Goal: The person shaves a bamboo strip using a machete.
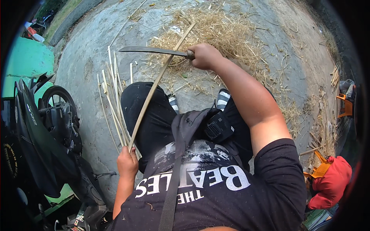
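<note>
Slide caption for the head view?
Left hand grips a long pale strip while the right hand holds a knife across it, shavings beyond.

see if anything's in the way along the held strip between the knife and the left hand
Nothing visible lies over the held strip between the knife in the right hand and the left hand, which holds the near end. The left leg is behind that stretch, not over it.

location type: outdoor yard used as an open-air work area. indicators: daylight, weathered concrete ground [86, 50], a grass strip [63, 18] at the edge, a parked motorcycle [36, 133], and heaped pale shavings [216, 34].
</note>
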Tool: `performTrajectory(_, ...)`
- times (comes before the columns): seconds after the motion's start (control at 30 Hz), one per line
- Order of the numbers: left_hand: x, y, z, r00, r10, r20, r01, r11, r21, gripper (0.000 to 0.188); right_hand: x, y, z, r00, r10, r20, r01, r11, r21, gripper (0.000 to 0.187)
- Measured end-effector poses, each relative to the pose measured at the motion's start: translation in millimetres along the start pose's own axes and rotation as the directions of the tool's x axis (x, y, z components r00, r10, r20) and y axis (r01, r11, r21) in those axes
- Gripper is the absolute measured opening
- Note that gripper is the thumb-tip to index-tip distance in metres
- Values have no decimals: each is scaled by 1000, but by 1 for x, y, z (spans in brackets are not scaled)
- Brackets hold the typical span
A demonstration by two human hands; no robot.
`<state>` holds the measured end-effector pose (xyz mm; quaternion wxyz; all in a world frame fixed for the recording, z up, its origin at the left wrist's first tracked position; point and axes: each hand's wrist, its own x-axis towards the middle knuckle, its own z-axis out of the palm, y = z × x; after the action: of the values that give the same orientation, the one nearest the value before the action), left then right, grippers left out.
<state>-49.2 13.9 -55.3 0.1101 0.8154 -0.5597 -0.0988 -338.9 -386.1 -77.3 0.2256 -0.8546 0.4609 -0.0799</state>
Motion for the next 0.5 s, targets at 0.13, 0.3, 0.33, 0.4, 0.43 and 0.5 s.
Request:
performTrajectory(0.13, 0, -5, 1, 999, 3, 43, -3, 1000, 9, 35, -8, -16, -8, 1000, -11, 9, 11, 1000, 18, 19)
performTrajectory(0.3, 5, -7, 5, 1000, 0, 18, 0, 1000, 7, 38, -6, -1, -12, 999, 51, -9, -51, 998, 34, 20)
performTrajectory(0.33, 8, -5, 4, 1000, 5, 7, -5, 1000, 4, 38, -6, 3, -11, 997, 79, -20, -77, 993, 89, 20)
performTrajectory(0.4, 5, -9, 0, 997, 0, 72, -2, 1000, 21, 38, -7, -1, -14, 998, 46, -42, -45, 998, 32, 19)
performTrajectory(0.43, 5, -11, 0, 997, 8, 79, -10, 1000, 18, 37, -9, -7, -16, 999, 18, -50, -19, 1000, -20, 18)
performTrajectory(0.5, 3, -11, -1, 997, 19, 79, -17, 1000, -26, 37, -18, -20, -20, 996, -66, -63, 60, 995, -84, 18)
